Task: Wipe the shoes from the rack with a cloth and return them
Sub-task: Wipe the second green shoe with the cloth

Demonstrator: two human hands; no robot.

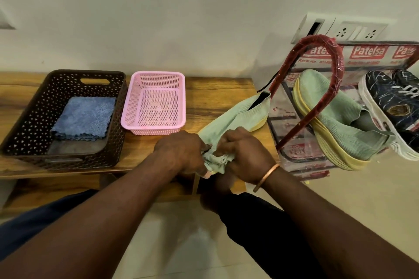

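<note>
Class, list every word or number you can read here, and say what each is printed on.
"Patelsa": red label on the rack's wrapping; its neighbours either side are cut off.
"Redg No. 401": small print under the left label; further digits blurred.
The badge on the dark blue shoe: unreadable.

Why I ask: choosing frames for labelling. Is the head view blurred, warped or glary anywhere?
Head view: light soft and even; wide-angle warp slants the table edge and leans the rack; left hand, right hand and cloth slightly soft on the green shoe; mild sheen on the floor.
</note>
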